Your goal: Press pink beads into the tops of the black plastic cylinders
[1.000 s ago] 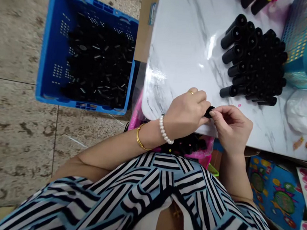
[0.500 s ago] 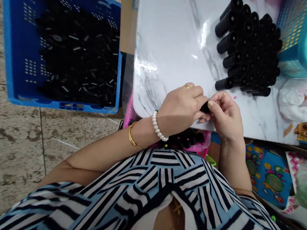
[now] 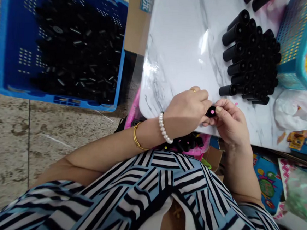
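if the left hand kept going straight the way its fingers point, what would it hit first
The left hand points rightward, so it would likely first meet the small black tube it pinches, then the right hand right behind it. Both hands already touch that piece.

No legible text on cardboard box [image 3: 139, 21]

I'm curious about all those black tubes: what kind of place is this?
Probably a small assembly workshop: a blue crate of black parts on the floor, finished black tubes stacked on the marble table, both hands working one piece.
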The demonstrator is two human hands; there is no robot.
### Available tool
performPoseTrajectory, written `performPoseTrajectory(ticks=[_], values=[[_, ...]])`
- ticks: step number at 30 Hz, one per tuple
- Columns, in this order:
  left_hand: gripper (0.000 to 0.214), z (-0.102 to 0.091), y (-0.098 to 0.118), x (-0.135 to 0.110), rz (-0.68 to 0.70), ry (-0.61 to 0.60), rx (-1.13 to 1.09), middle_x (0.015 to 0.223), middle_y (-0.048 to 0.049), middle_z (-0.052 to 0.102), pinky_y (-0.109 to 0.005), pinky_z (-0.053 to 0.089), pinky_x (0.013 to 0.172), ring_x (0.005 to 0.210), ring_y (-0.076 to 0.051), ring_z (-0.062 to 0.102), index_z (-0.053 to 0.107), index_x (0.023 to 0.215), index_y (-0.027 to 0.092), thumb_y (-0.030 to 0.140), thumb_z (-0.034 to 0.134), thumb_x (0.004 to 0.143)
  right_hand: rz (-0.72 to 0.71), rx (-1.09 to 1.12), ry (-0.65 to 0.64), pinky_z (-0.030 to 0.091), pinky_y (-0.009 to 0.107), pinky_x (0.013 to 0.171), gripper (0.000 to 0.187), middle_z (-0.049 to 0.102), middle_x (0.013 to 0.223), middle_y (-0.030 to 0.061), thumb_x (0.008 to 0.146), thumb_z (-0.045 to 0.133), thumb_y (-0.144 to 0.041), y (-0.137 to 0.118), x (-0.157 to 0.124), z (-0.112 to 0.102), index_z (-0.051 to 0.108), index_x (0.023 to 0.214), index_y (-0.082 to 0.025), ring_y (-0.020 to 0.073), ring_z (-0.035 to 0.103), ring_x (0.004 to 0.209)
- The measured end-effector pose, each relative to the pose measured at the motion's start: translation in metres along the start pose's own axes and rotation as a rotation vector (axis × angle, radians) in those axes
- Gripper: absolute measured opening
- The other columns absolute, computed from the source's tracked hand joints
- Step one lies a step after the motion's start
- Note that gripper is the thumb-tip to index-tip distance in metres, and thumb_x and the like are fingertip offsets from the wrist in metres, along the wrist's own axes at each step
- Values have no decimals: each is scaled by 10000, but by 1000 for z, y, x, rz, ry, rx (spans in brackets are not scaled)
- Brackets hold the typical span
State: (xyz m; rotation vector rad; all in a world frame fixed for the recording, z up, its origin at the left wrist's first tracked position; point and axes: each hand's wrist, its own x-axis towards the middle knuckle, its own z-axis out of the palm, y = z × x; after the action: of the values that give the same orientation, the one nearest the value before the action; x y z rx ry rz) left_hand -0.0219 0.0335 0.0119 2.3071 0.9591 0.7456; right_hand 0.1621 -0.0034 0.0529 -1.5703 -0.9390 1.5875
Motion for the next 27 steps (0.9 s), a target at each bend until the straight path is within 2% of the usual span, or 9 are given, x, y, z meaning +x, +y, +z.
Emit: performPoseTrajectory(ticks=[4,8,12,15,19,23,27], values=[[163,0,0,1,32,27,21,911,-61,652,-317,499,811,872,-192,579,695,858,150,250,633,971,-42,0,26,648,296,647,261,642,756,-57,841,811,-364,3,-4,1,633,990,-245,97,636,582],[181,0,1,1,34,36,45,886,-63,648,-325,494,823,871,-205,582,685,834,151,246,623,975,-39,-7,42,617,259,581,272,613,638,-78,809,845,-324,2,-2,5,617,933,-239,92,605,519],[177,-2,3,2,14,-22,37,916,-53,652,-311,485,862,928,-202,588,684,852,146,252,626,982,-22,-82,65,585,240,538,303,571,615,-90,803,845,-356,-1,3,11,574,881,-245,84,568,487],[173,-2,1,1,24,-24,32,933,-52,650,-316,484,864,936,-205,586,687,867,144,252,620,985,-65,-137,111,569,236,539,311,549,656,-87,832,808,-423,4,4,14,553,917,-266,83,561,508],[184,-3,-1,-1,31,-6,50,961,-72,646,-345,500,793,949,-245,589,688,962,132,313,695,928,-162,-151,133,504,202,507,310,533,685,-88,858,772,-455,15,-2,15,563,973,-257,64,521,505],[209,-6,2,-17,222,-55,90,963,-90,627,-365,512,769,898,-245,580,675,999,118,293,670,885,-196,-170,127,501,228,520,265,578,720,-79,898,727,-422,36,-29,22,547,1001,-257,84,575,517],[161,3,17,-57,385,-153,127,909,-91,618,-404,514,768,837,-249,555,672,964,131,212,572,867,-216,-178,112,428,232,483,200,531,654,-83,910,714,-353,76,-71,32,541,920,-253,91,535,488]])
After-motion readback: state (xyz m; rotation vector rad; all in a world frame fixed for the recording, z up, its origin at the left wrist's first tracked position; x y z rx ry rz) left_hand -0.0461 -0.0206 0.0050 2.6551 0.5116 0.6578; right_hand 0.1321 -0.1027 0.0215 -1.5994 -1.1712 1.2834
